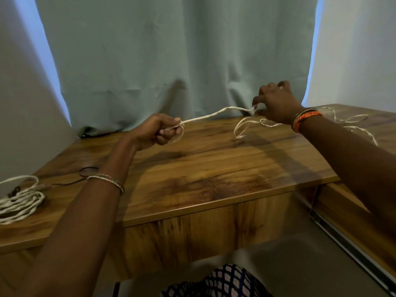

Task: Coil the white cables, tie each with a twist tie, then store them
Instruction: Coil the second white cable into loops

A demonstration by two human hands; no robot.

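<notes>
A white cable (214, 115) stretches in the air between my two hands above the wooden table (203, 168). My left hand (159, 130) grips one end, where a small loop hangs below the fingers. My right hand (275, 101) pinches the cable farther right, near the curtain. The rest of this cable trails loose over the table's right side (351, 123). A second white cable (20, 200), coiled and bound with a dark tie, lies at the table's left edge. A dark twist tie (87, 171) lies on the table near my left wrist.
A pale green curtain (171, 56) hangs right behind the table. An open wooden drawer (321, 264) with a metal rail sits at the lower right. My lap in patterned cloth (225, 281) shows below the table's front edge.
</notes>
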